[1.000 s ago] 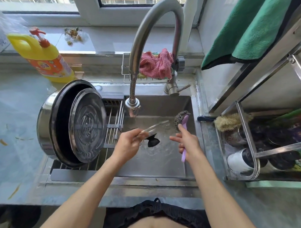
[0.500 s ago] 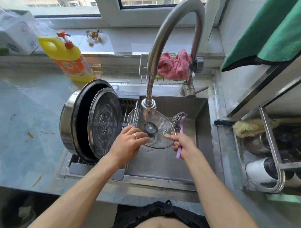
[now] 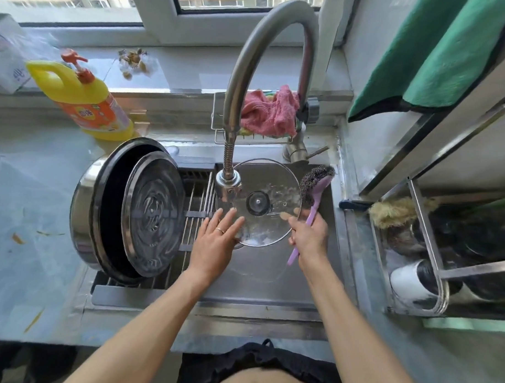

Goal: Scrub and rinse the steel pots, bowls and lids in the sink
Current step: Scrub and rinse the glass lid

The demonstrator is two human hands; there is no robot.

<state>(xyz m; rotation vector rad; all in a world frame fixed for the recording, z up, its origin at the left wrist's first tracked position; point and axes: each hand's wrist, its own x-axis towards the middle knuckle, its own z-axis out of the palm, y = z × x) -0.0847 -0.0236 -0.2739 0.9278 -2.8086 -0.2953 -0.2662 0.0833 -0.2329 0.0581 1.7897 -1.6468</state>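
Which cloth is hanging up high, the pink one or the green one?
The green cloth, draped over the steel rack on the right. The pink cloth sits bunched in the wire basket behind the tap.

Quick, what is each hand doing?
Left hand: open, flat fingers on the glass lid.
Right hand: holds the purple scrub brush and the lid's edge.

Sunlit window (image 3: 210, 3) w/ white frame behind grey countertop (image 3: 31, 199).

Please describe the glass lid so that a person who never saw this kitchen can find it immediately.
Find the curved steel tap over the sink. Directly under its spout, between the left hand and right hand, is the glass lid. Unlike the ribbed steel lid on the rack, it is transparent with a dark centre knob.
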